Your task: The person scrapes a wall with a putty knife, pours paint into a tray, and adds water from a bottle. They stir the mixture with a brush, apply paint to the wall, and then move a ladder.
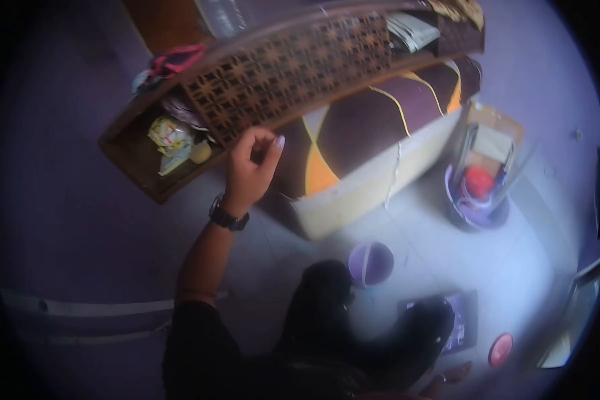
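My left hand (250, 167), with a dark watch (229, 213) on the wrist, is raised in front of the brown wooden headboard-like unit (287, 73). Its fingers curl in toward the thumb, and whatever they may hold is hidden. Just left of the hand, an open compartment (137, 150) holds a yellow-and-white packet (170, 137) and other small items. To the right lies a mattress (353, 200) with a brown, yellow and orange patterned top. At the bottom edge, my right hand (455, 373) shows only dimly, and its fingers cannot be made out.
A small purple bucket (371, 265) stands on the floor before my knees. Farther right, a purple tub (470, 217) holds a red item (479, 181) beside a cardboard box (497, 120). A red round lid-like thing (501, 349) lies at lower right. Folded papers (413, 32) fill another compartment.
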{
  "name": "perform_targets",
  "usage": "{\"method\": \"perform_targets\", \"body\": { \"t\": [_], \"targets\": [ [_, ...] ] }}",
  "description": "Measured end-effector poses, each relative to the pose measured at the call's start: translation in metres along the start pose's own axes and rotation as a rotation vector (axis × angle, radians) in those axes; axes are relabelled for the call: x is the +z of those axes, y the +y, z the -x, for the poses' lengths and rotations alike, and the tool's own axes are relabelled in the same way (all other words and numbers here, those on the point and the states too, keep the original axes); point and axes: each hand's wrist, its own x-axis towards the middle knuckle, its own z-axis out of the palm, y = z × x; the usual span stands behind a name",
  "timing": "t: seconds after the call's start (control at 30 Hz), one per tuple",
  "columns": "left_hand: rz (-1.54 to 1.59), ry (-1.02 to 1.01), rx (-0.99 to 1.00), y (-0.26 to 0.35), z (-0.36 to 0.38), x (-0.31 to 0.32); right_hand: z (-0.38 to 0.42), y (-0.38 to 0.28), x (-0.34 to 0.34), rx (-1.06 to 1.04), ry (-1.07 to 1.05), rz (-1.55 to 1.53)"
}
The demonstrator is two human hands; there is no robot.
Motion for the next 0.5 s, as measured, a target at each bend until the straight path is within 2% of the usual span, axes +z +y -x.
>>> {"method": "perform_targets", "body": {
  "t": [0.03, 0.1, 0.17, 0.2, 0.23, 0.27, 0.3, 0.33, 0.4, 0.47, 0.5],
  "targets": [
    [-0.106, 0.064, 0.146, -0.004, -0.02, -0.01, 0.001, -0.024, 0.003, 0.023, -0.019, -0.066],
    [-0.164, 0.177, 0.393, -0.006, -0.08, -0.024, -0.031, 0.025, -0.014, 0.072, -0.044, -0.181],
    [-0.395, 0.322, 0.409, -0.024, -0.152, -0.041, -0.075, 0.098, -0.028, 0.121, -0.057, -0.278],
    [-0.467, 0.435, 0.442, -0.036, -0.194, -0.05, -0.078, 0.082, -0.042, 0.145, -0.059, -0.325],
    [-0.536, 0.548, 0.474, -0.049, -0.233, -0.058, -0.067, 0.032, -0.061, 0.17, -0.06, -0.372],
    [-0.499, 0.539, 0.288, -0.06, -0.269, -0.065, -0.04, -0.059, -0.09, 0.199, -0.058, -0.415],
    [-0.456, 0.522, 0.104, -0.071, -0.297, -0.073, -0.038, -0.057, -0.093, 0.207, -0.037, -0.422],
    [-0.431, 0.527, 0.116, -0.086, -0.318, -0.075, -0.039, -0.058, -0.101, 0.182, -0.035, -0.43],
    [-0.371, 0.632, -0.298, -0.115, -0.355, -0.064, -0.043, -0.058, -0.121, 0.138, 0.0, -0.444],
    [-0.203, 0.504, -0.38, -0.123, -0.364, -0.06, -0.036, -0.054, -0.14, 0.116, 0.047, -0.452],
    [-0.237, 0.495, -0.404, -0.121, -0.364, -0.059, -0.03, -0.058, -0.14, 0.109, 0.075, -0.471]
  ]
}}
